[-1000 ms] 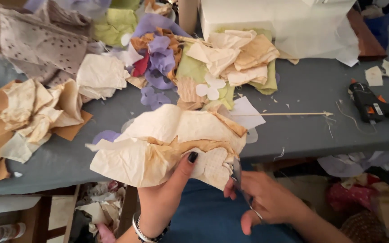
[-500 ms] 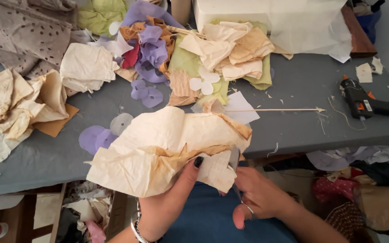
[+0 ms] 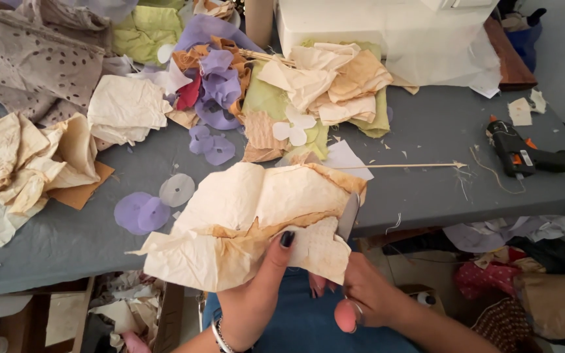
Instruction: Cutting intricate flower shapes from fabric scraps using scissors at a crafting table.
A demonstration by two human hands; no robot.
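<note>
Since a moment ago the scissors' steel blade [image 3: 347, 218] has come up along the right edge of the crumpled cream paper sheet [image 3: 250, 225], held over the near edge of the grey worktop [image 3: 426, 131]. The left hand [image 3: 254, 297] pinches the sheet; the right hand [image 3: 361, 297] grips the scissors, so cutting looks under way.

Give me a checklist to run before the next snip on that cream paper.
1. Left hand has a grip on the crumpled cream paper: ok.
2. Right hand holds the scissors, blade up against the paper's right edge: ok.
3. Left thumb away from the blade: ok, a gap shows.
4. Cut line marked on the paper: cannot tell.
5. Glue gun out of the way, far right on the grey table: ok.
</note>
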